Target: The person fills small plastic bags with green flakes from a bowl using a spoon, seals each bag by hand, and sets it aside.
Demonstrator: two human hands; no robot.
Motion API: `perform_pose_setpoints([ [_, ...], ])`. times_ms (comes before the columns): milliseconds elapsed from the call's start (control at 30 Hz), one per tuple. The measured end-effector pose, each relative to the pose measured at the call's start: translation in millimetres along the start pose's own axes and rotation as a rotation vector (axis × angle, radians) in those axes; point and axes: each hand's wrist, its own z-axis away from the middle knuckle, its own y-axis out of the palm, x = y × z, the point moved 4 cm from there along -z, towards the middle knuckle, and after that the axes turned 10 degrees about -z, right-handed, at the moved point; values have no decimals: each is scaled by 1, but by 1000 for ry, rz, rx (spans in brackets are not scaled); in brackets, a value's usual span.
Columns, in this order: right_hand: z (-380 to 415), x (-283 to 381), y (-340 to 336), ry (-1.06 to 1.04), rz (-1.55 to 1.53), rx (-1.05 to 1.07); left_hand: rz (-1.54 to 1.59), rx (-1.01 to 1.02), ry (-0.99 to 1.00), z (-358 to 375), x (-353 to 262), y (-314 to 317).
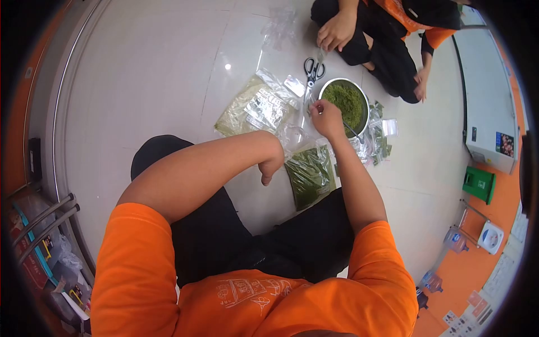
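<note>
My right hand (327, 119) is closed in a pinch at the left rim of a metal bowl (368, 119). Between its fingertips is what looks like a small clear plastic bag, its outline hard to make out. Green shredded stuff (343, 104) fills the bowl, and a spoon handle (352, 132) leans at its near edge. Bent at the wrist, my left hand (271, 167) hangs loosely over my lap, holding nothing visible; its fingers are partly hidden. Just right of it lies a large clear bag of dark green stuff (310, 175). Black-handled scissors (312, 73) lie beyond my right hand.
A large bag of paler contents (247, 109) lies left of the bowl. Small filled packets (387, 147) lie to its right. Across from me sits another person in black trousers (387, 62), one hand (338, 31) near the scissors. A green bin (479, 184) stands far right.
</note>
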Motion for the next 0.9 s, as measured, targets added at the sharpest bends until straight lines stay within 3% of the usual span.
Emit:
perform_pose_setpoints([
  [67,5,10,24,-150,156,-51,-6,4,7,8,0,4],
  [167,-8,17,70,-209,23,105,-33,-1,10,13,3,4],
  [267,-31,8,111,-204,65,-68,-17,-23,10,16,8,5],
  [367,-40,21,121,86,234,112,21,-48,-10,19,14,5],
  [467,-45,13,125,166,122,213,75,-82,-34,24,20,5],
  [567,-41,2,120,66,23,141,96,-102,-68,26,33,3],
  [667,-30,4,112,55,92,203,111,-67,-93,11,47,5],
  [800,-16,26,122,157,180,124,83,-46,-76,9,29,0],
  [900,-18,14,143,230,101,211,103,-42,-71,15,20,1],
])
